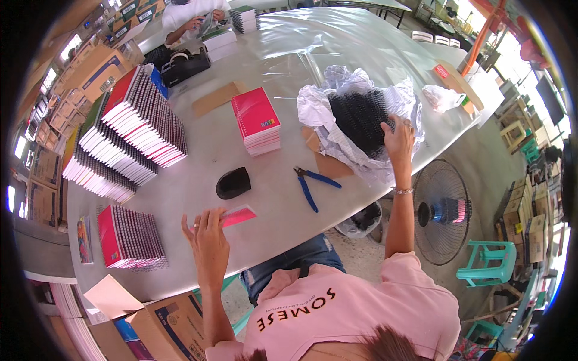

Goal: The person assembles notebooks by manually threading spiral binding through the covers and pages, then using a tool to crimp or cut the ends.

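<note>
My left hand is closed on a thin pink-red notebook near the table's front edge. The notebook is seen at a slant, partly behind my fingers. My right hand reaches to the pile of black binding coils. Its fingers are bent in at the pile's right edge; how many coils they grip cannot be made out. Crumpled white paper surrounds the coils. Between my hands lie pliers with spread blue handles and a black rounded object. Behind them is a stack of pink-red notebooks.
Tall stacks of coil-bound notebooks stand at the left, with a shorter stack nearer me. A black tape dispenser sits farther back. Across the table a person handles something. A standing fan is beside the table's right edge.
</note>
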`<state>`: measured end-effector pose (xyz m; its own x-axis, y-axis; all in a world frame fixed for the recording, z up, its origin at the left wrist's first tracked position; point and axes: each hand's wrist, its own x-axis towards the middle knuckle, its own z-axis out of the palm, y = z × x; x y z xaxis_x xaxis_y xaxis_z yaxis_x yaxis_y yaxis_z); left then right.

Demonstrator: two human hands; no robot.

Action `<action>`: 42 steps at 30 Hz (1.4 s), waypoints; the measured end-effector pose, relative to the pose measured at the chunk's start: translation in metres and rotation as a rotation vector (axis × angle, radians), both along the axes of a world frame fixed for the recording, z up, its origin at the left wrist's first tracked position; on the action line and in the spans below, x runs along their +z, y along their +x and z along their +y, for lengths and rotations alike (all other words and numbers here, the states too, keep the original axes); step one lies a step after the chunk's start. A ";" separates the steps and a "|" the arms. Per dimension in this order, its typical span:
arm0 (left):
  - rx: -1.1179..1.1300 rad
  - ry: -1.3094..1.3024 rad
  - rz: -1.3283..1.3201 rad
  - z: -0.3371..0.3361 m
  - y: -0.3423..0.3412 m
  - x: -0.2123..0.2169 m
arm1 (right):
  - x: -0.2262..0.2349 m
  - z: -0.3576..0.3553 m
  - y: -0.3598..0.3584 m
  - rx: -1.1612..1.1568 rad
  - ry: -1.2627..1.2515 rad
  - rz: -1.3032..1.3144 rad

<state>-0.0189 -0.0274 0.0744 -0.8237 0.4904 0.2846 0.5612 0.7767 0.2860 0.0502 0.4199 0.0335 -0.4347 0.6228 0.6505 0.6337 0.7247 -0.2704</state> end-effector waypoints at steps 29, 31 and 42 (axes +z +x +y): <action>0.322 0.251 0.129 0.017 0.021 -0.067 | 0.000 0.005 0.015 0.237 -0.338 -0.039; 0.324 0.265 0.128 0.016 0.022 -0.064 | 0.002 0.003 0.015 0.243 -0.367 -0.002; 0.352 0.268 0.129 0.026 0.019 -0.063 | 0.022 -0.023 0.001 0.244 -0.353 0.566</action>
<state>0.0005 -0.0016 0.0112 -0.8765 0.0826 0.4742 0.3210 0.8344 0.4481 0.0509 0.3970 0.0560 -0.2434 0.7661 0.5949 0.1574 0.6364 -0.7552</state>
